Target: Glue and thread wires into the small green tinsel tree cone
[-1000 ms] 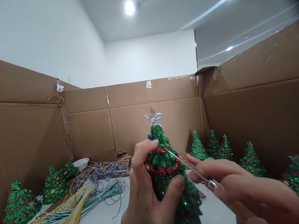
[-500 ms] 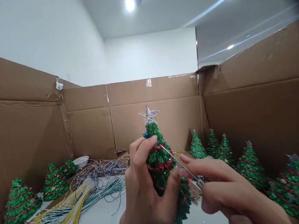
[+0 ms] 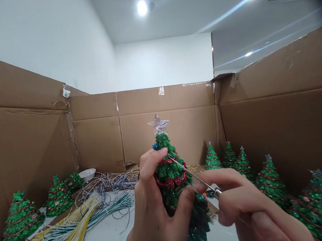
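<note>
A small green glittery Christmas tree (image 3: 167,170) with red garland and a clear star (image 3: 158,124) on top is held slightly tilted in front of me. My left hand (image 3: 160,210) grips it from the left, its index finger near the upper garland and its thumb across the lower front. A blue ball ornament (image 3: 155,146) shows by the treetop. In my right hand (image 3: 247,200) is a thin pointed metal tool (image 3: 195,177) like an awl, with a metal collar; its handle is hidden in my fingers. Its tip meets the tree at the upper red garland.
Bundled yellow, white and green wires (image 3: 66,233) lie at left on the white work surface (image 3: 105,240), thin tangled wires (image 3: 110,181) behind them. More trees (image 3: 269,177) stand along both sides. A white bowl (image 3: 87,174) sits at the back left. Cardboard walls (image 3: 144,126) enclose the table.
The tree has turned slightly and its top has shifted a little left, showing more of the red garland. The tool's tip stays at the upper garland while my right hand's fingers have shifted slightly.
</note>
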### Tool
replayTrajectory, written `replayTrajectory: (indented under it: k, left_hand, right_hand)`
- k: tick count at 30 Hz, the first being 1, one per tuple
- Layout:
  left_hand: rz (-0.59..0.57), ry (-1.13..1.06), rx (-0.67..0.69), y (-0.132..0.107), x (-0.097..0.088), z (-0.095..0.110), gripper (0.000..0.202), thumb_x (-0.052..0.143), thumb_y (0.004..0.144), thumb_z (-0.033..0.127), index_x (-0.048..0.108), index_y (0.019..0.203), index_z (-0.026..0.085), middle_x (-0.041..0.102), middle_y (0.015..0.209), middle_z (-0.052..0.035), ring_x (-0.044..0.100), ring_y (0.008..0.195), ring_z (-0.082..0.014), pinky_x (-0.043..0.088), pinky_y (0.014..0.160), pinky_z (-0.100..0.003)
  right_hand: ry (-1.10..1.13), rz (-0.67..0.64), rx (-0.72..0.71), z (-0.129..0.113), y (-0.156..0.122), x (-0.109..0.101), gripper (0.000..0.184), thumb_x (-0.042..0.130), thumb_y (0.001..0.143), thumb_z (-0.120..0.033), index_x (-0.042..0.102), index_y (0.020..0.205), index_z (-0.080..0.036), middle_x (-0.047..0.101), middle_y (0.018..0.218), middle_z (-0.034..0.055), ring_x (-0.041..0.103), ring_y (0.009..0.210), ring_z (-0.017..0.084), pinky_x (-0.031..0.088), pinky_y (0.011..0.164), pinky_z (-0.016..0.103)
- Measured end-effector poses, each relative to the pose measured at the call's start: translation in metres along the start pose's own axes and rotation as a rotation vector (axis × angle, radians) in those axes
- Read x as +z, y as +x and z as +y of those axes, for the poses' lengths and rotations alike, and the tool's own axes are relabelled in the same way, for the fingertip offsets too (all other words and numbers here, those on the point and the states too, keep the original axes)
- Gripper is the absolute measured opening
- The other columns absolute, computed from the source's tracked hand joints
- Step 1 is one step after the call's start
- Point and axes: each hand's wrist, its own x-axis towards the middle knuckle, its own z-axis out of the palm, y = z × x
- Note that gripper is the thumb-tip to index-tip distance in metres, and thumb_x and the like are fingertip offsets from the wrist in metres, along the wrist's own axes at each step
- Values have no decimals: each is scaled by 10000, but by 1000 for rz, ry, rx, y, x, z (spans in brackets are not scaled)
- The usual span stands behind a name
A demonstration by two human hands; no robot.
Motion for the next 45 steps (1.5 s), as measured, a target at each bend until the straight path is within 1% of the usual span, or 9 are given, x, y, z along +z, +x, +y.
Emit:
replayTrajectory:
  k: [9, 15, 19, 22, 25, 28, 31, 37, 45]
  left_hand:
    - [14, -42, -180, -1, -3, 13, 556, 544, 812, 244, 320, 1317, 305, 507, 1092, -72, 554, 897, -221, 506, 724, -392]
    - [26, -57, -230, -2, -3, 17, 565, 558, 799, 253, 332, 1311, 332, 508, 1128, -60, 553, 929, -229, 510, 766, -405]
    - [34, -63, -234, 0, -4, 16, 557, 565, 798, 251, 338, 1301, 328, 510, 1126, -55, 549, 929, -222, 503, 774, -393]
    - [40, -31, -188, 2, -6, 15, 561, 575, 790, 222, 346, 1296, 303, 496, 1147, -64, 542, 937, -217, 498, 787, -389]
    - [24, 27, -115, 3, -8, 13, 596, 589, 776, 188, 336, 1308, 274, 489, 1136, -74, 535, 928, -207, 495, 794, -388]
    - [0, 80, -78, 3, -8, 13, 619, 598, 761, 177, 335, 1314, 267, 480, 1131, -80, 522, 938, -211, 492, 807, -402]
    - [-8, 105, -74, 3, -7, 14, 622, 598, 753, 177, 341, 1312, 267, 474, 1125, -82, 515, 938, -214, 492, 802, -407]
    - [-17, 122, -65, 4, -7, 16, 609, 590, 751, 184, 345, 1302, 274, 480, 1117, -80, 528, 907, -208, 504, 741, -380]
    - [-29, 171, -34, 5, -6, 16, 614, 592, 744, 183, 345, 1299, 271, 464, 1164, -90, 529, 937, -215, 505, 726, -371]
  right_hand:
    - [593, -10, 327, 13, 12, 3, 283, 412, 909, -347, 609, 737, -237, 620, 848, 32, 578, 793, 154, 490, 692, 270]
    - [701, -15, 405, 17, 19, 1, 235, 448, 887, -357, 629, 800, -233, 631, 802, 35, 582, 741, 137, 488, 634, 237]
    - [568, -39, 380, 29, 19, -11, 124, 562, 836, -363, 606, 850, -247, 659, 788, 26, 591, 661, 139, 507, 604, 263]
    - [282, -42, 285, 40, 17, -25, 74, 642, 794, -302, 641, 815, -231, 663, 790, 26, 619, 686, 145, 519, 588, 250]
    - [-32, -31, 223, 44, 18, -34, 55, 633, 808, -244, 678, 835, -228, 667, 782, 32, 627, 690, 142, 511, 544, 219]
    - [-202, -6, 157, 42, 20, -35, 126, 554, 868, -247, 679, 868, -242, 659, 747, 16, 620, 669, 123, 512, 563, 204]
    - [-277, -22, 106, 40, 22, -33, 179, 489, 904, -262, 663, 870, -237, 642, 724, 9, 594, 622, 108, 490, 533, 190]
    - [-339, -112, 44, 40, 22, -37, 74, 638, 805, -269, 644, 867, -228, 664, 797, 16, 607, 665, 132, 486, 552, 213]
    - [-450, -132, 5, 40, 22, -37, 209, 446, 921, -307, 628, 887, -210, 612, 728, 23, 556, 605, 123, 434, 522, 233]
